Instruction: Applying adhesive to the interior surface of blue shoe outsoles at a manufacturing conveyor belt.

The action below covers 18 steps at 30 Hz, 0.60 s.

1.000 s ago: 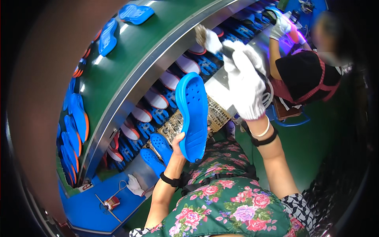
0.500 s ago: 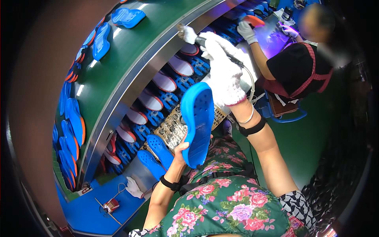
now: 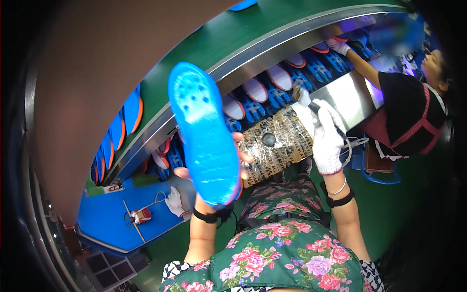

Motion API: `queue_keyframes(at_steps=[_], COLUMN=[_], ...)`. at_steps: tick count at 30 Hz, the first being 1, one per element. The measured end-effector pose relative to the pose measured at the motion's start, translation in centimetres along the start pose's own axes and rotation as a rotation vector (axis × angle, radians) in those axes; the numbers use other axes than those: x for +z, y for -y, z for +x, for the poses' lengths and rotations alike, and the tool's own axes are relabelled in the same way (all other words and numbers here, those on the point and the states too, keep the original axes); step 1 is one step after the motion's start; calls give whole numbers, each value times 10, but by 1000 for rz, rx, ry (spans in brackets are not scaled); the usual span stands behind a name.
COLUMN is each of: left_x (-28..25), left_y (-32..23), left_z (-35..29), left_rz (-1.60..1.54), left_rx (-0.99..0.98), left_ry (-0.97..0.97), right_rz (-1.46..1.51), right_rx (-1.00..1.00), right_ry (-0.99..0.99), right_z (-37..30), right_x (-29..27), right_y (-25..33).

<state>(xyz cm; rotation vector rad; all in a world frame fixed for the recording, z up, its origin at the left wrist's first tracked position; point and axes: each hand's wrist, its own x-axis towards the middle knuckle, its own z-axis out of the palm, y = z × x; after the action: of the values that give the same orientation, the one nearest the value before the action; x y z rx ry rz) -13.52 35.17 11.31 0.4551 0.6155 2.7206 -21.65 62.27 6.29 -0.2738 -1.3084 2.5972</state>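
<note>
My bare left hand [image 3: 244, 158] holds up a blue shoe sole [image 3: 209, 141], fingers at one edge and thumb at the other; the palm is hidden behind it. The sole stands nearly upright, its glossy face with small holes at the wide top end. My right hand [image 3: 327, 146], in a white knit glove, is closed around a brush [image 3: 302, 96] with dark bristles pointing up and away. A thin hose [image 3: 349, 151] runs beside that hand. Brush and sole are apart. Between my hands lies a tape-wrapped work surface [image 3: 277, 146] with a round dark spot.
Beyond the metal rail [image 3: 253, 61] runs a green conveyor belt [image 3: 194, 48]; more blue soles [image 3: 132, 109] rest on its left part. White-lined shoe uppers [image 3: 255, 90] line a rack below. A blue table [image 3: 109, 209] with an empty-looking glove [image 3: 174, 202] stands left. A co-worker [image 3: 408, 107] sits right.
The sole has moved left and turned its holed face toward me. My right hand with the brush has come down and right. The view has swung; the co-worker's gloved hand now reaches to the rack.
</note>
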Motion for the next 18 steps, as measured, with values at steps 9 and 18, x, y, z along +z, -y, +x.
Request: queue_keyframes(at_steps=[9,18], left_x=[-19,-44], left_y=[-119,-148], left_z=[59,49], left_rz=[-275,1816], left_rx=[494,849], left_ry=[-508,-1227], right_rz=[-33,-2], right_rx=[231,403], right_ry=[282,194], right_z=[-46,-62], right_x=[5,-7], right_y=[-70,-77])
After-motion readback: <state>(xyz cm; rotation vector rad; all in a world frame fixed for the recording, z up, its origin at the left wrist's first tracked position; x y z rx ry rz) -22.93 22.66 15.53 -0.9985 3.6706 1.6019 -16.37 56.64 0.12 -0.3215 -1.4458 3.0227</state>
